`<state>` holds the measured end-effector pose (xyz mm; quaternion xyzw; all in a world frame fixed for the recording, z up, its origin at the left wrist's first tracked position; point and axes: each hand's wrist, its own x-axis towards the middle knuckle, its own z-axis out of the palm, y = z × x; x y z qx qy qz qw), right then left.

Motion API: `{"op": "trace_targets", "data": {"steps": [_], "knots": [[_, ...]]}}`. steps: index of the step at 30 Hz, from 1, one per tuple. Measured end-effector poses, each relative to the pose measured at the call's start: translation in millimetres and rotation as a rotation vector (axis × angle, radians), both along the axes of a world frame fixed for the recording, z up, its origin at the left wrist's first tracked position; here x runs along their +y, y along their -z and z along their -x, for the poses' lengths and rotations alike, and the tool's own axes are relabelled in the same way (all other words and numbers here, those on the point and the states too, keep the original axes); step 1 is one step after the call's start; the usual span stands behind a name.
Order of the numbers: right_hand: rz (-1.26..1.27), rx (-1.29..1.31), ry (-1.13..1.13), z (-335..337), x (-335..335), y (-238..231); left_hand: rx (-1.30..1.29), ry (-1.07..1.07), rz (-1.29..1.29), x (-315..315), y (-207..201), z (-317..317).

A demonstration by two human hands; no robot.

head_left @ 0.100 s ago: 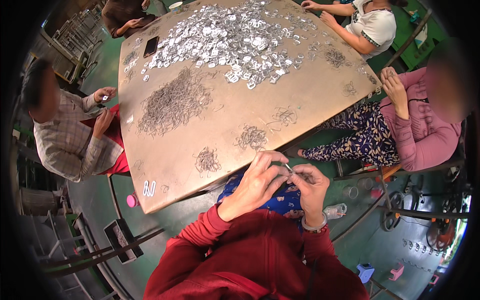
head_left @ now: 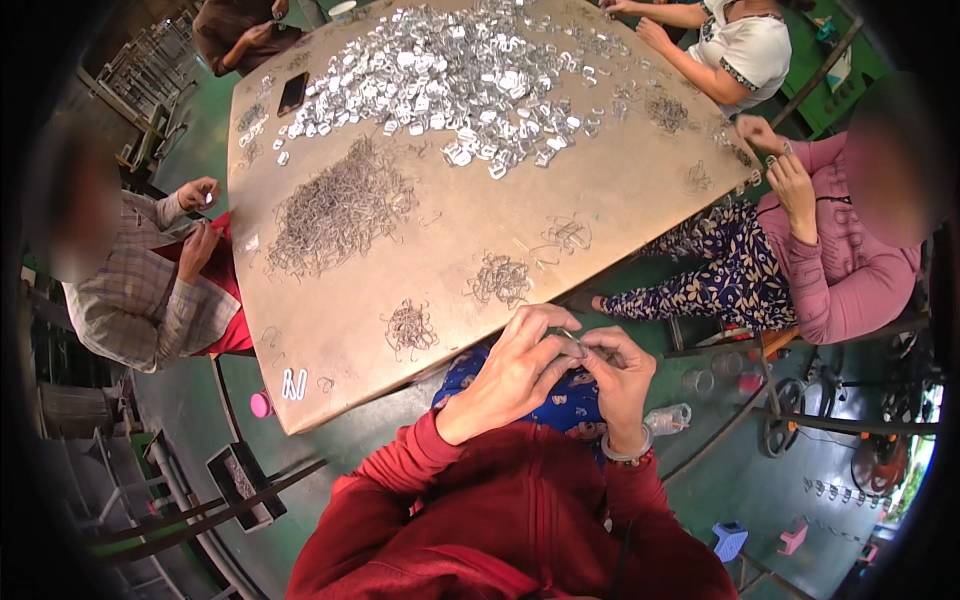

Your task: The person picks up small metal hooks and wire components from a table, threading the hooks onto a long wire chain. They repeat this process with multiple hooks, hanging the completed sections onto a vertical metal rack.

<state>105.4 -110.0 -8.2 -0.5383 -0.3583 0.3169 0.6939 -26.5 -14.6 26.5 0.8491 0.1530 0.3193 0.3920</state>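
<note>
In front of me, just off the near edge of the table (head_left: pixel 340 400), my two hands meet with fingertips pinched. Between them is a small shiny metal piece (head_left: pixel 571 336), mostly covered, so its exact kind cannot be made out. My left hand (head_left: pixel 512 372) is closed on it from the left, and my right hand (head_left: pixel 622 378) from the right. Nearest to my hands on the table lie a small heap of bent wire hooks (head_left: pixel 501 279) and another wire heap (head_left: pixel 409 328).
A large pile of silvery buckles (head_left: pixel 440 80) covers the far table, with a broad wire heap (head_left: pixel 340 210) nearer. A phone (head_left: pixel 293 93) and two white strips (head_left: pixel 294 384) lie leftward. Co-workers sit around, including one in pink (head_left: pixel 850 230) and one in plaid (head_left: pixel 140 280).
The metal piece has tilted between my fingertips and shows less. The pink-sleeved co-worker's hands have come apart. The table has shifted slightly left in view.
</note>
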Motion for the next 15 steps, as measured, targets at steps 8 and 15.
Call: {"op": "trace_targets", "data": {"steps": [8,15], "knots": [[0.092,0.035,-0.066,-2.4,8.7,-1.7,-0.04,-0.032,0.052,17.7,10.1,-4.5],[0.196,-0.371,-0.257,-55.2,37.9,-21.1,-0.01,0.002,0.189,29.4,28.7,7.0]]}}
